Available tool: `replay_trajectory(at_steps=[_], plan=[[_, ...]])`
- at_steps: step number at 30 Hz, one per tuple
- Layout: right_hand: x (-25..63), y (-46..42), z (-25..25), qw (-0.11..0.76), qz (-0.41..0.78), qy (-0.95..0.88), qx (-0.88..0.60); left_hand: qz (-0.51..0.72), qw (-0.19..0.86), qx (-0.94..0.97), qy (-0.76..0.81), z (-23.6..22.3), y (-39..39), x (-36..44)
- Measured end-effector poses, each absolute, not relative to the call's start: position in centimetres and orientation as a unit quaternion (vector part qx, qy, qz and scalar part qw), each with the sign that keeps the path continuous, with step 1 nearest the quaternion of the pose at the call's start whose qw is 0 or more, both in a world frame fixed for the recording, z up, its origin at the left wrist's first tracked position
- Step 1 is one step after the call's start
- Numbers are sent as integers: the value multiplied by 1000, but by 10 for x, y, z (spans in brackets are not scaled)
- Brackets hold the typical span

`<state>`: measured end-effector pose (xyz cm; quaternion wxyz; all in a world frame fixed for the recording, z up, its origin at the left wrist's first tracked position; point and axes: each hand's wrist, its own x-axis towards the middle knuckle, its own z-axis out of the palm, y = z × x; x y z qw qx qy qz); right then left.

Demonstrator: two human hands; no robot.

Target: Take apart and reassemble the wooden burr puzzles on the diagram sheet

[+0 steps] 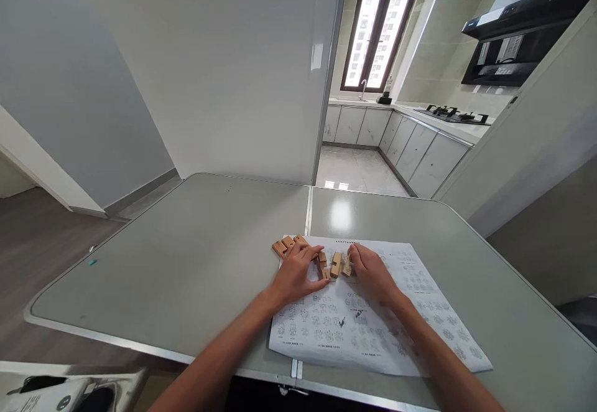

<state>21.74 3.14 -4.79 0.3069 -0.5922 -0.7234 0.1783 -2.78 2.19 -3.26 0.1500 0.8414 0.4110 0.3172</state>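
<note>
My left hand [298, 270] has its thumb and forefinger at the two ends of a notched wooden puzzle piece [323, 261], closed about it on the paper. Pinched between the fingers of my right hand [370, 269] is another wooden puzzle piece [346, 267], partly covered by the fingertips. A lighter notched piece [336, 265] stands between the hands, touched by neither as far as I can see. Beyond the left fingers lie several reddish-brown notched pieces [280, 248], partly hidden by that hand. A printed sheet [321, 322] with small line diagrams spreads beneath both hands.
The grey folding table [153, 275] has a metal seam and a metal rim. A small teal object [92, 262] lies near its left edge. A white object [51, 396] is at the lower left. Behind the table are a white panel and a kitchen with a stove [454, 115].
</note>
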Motion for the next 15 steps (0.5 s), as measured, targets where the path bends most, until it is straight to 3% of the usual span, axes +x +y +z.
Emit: replay_trajectory(at_steps=[5,15], plan=[[217,31,-47,234,108,-756,-601,308,162,835,426,-36,24,-27],[207,33,-56,216,54,-737,-638,301,141,841,427,-39,24,-26]])
